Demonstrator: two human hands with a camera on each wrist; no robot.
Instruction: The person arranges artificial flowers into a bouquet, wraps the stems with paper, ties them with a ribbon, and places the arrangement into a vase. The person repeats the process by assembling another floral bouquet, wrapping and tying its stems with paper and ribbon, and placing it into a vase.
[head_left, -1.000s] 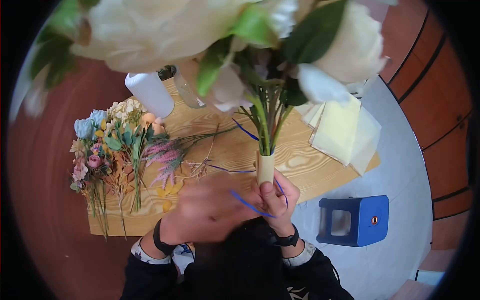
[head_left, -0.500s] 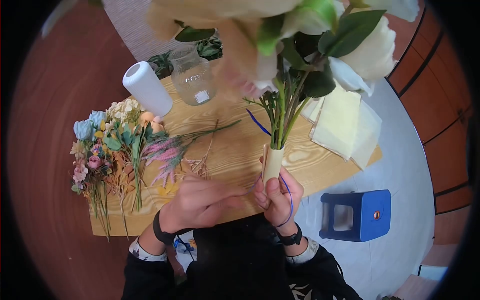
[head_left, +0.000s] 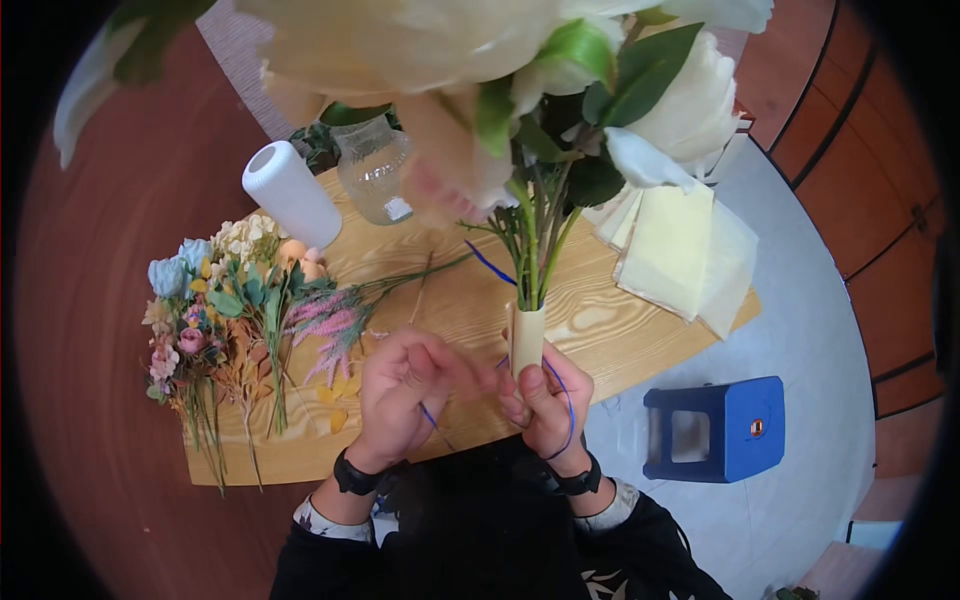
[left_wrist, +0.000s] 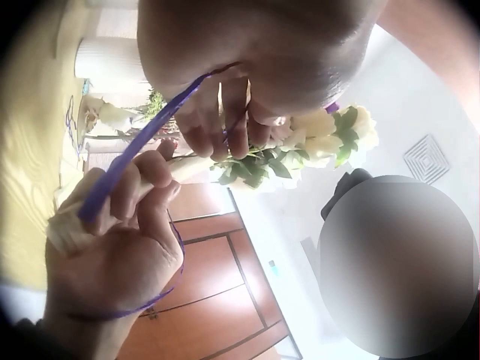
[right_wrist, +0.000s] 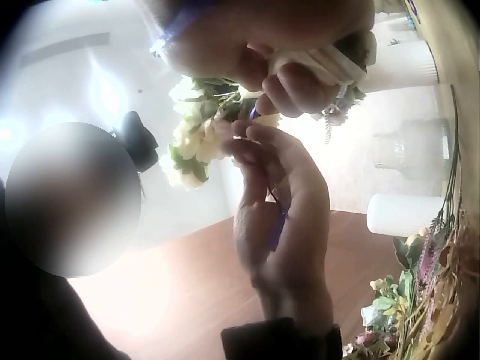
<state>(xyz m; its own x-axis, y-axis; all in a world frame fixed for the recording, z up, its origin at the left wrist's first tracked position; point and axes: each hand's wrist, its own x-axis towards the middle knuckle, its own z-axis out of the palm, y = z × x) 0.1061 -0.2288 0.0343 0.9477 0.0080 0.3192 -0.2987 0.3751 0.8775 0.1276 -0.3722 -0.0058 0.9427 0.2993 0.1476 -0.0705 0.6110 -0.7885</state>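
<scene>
A pale cream paper sleeve [head_left: 528, 340], smooth and matt, wraps the bouquet's green stems [head_left: 533, 250], which look like plastic. The white petals [head_left: 690, 105] have a soft, cloth-like matt surface. A thin blue ribbon [head_left: 563, 400] with a slight sheen runs over the right hand [head_left: 545, 400] to the left hand [head_left: 400, 395]. The table [head_left: 600, 320] is light wood with clear grain and a satin finish. A clear glass jar [head_left: 372, 170] looks glossy; the white cylinder vase [head_left: 290, 195] is matt. Pale yellow paper sheets [head_left: 680, 250] lie flat and matt. The blue stool [head_left: 715, 430] is smooth plastic.
</scene>
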